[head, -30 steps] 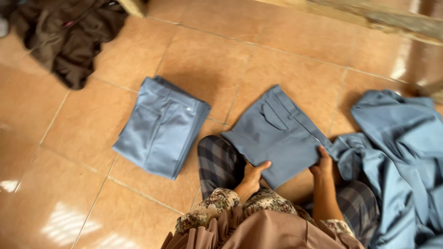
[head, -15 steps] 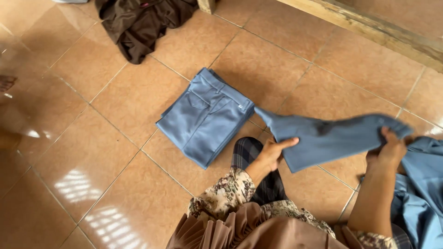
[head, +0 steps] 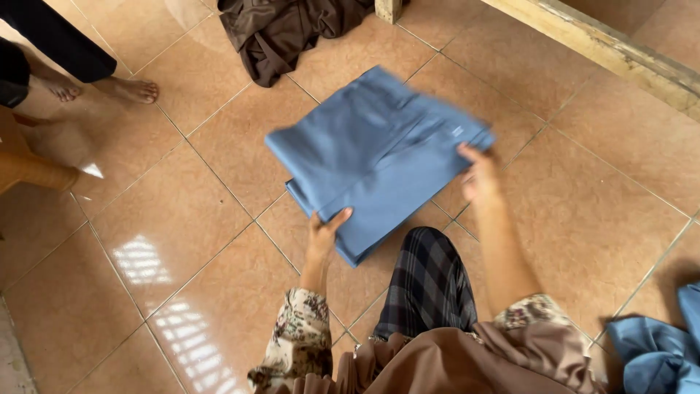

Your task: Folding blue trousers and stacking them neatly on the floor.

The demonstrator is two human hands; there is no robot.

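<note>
Left hand (head: 323, 232): closed on near edge of folded blue garment (head: 379, 149), thumb on top.
Right hand (head: 477, 175): gripping right edge of same garment, blurred.
Folded blue garment: held flat between both hands, just over second folded blue piece (head: 350, 244), covering most of it.
Second folded blue piece: lying on tiled floor (head: 182, 241), edges showing at near side.
Dark brown cloth (head: 284, 33): heaped on floor, beyond the stack, apart.
Blue fabric heap (head: 656, 350): lower right corner, well apart.
Bare feet (head: 109, 89): another person's, upper left.
Wooden beam (head: 620, 55): upper right.
</note>
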